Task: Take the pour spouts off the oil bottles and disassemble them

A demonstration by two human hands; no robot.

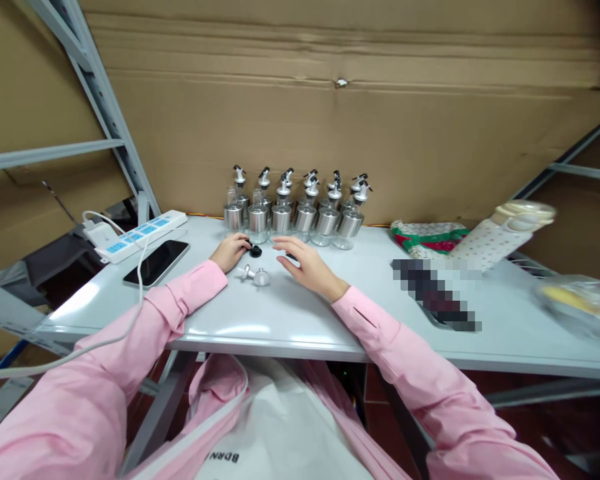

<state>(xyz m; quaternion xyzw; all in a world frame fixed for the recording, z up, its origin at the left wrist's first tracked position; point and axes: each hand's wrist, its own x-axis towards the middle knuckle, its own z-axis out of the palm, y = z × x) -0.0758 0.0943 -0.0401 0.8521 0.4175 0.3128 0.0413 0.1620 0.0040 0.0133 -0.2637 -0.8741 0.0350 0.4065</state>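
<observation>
Two hands on table | left hand loosely curled against black cap, hold unclear | right hand spread flat, empty | spout lies between | judged best: pinch cap squarely, avoid bottles behind.

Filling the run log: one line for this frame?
left hand at black cap | right hand open, palm down over table | loose pourer between hands | bottles in row behind

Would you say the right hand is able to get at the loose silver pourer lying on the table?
Probably yes: the right hand rests open just beside the silver pourer, with only bare table between them; the left hand is by the black cap.
</observation>
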